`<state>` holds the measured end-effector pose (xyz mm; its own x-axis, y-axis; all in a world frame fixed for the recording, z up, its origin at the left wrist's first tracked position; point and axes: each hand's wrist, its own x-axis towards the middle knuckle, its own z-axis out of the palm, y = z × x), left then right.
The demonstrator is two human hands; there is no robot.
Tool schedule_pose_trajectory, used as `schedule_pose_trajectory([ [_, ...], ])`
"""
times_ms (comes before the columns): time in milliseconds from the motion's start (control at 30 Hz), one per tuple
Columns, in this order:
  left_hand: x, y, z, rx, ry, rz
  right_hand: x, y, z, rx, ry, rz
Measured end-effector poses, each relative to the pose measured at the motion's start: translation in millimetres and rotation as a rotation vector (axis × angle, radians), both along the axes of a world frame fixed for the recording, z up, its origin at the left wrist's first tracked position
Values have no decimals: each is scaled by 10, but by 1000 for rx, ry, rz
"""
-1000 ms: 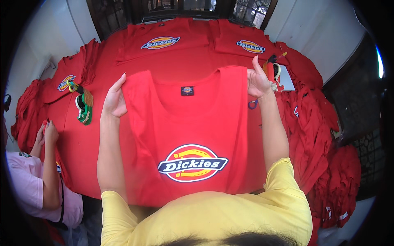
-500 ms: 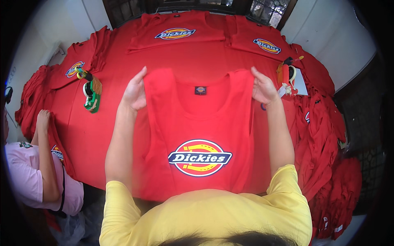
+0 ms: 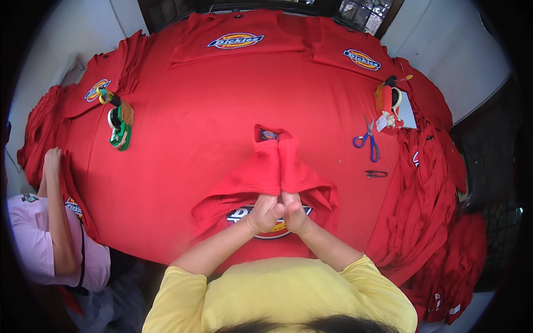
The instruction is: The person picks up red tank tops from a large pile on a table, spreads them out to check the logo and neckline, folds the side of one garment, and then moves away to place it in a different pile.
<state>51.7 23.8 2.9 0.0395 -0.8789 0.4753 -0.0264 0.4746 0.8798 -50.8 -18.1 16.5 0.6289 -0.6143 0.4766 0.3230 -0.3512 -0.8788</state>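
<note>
A red sleeveless shirt (image 3: 239, 194) with a printed emblem on its chest lies in front of me, its shoulder parts raised and brought together. My left hand (image 3: 265, 214) and my right hand (image 3: 295, 213) are side by side over the emblem, both holding the shirt. Their fingers go in under the cloth at the armholes and are hidden; the thumbs show outside. The neckline, with a dark label (image 3: 268, 134), stands up beyond my hands. Part of the emblem is covered by my hands and the folded cloth.
Blue-handled scissors (image 3: 367, 141) and black thread snips (image 3: 376, 173) lie at right. Tape dispensers stand left, a green one (image 3: 120, 129), and right, a red one (image 3: 388, 105). Red shirts (image 3: 427, 200) are heaped at right; others lie along the far edge. A co-worker (image 3: 58, 238) handles red cloth at left.
My hands have come inward and toward me from wide apart, bringing the shirt's shoulders together. The scissors and snips at right are now uncovered.
</note>
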Motion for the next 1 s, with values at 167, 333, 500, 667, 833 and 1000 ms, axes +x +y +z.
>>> schedule_pose_trajectory([
  [167, 29, 98, 60, -51, -121, -31, -156, 55, -20, -128, 134, 9],
  [333, 6, 124, 98, -25, -64, -25, -130, 122, 3, -90, 153, 13],
  [500, 22, 132, 80, -50, -96, 2, -130, 102, -7, -31, 148, 47],
  [667, 4, 141, 85, 6, -35, -18, -100, 133, 15, -9, 155, 39],
  [833, -33, 54, 244, 38, 248, 220, -1, 142, 122, 361, -216, 71],
  [1000, 270, -237, 422, 340, 574, 195, -36, -87, 218, 705, -295, 190],
])
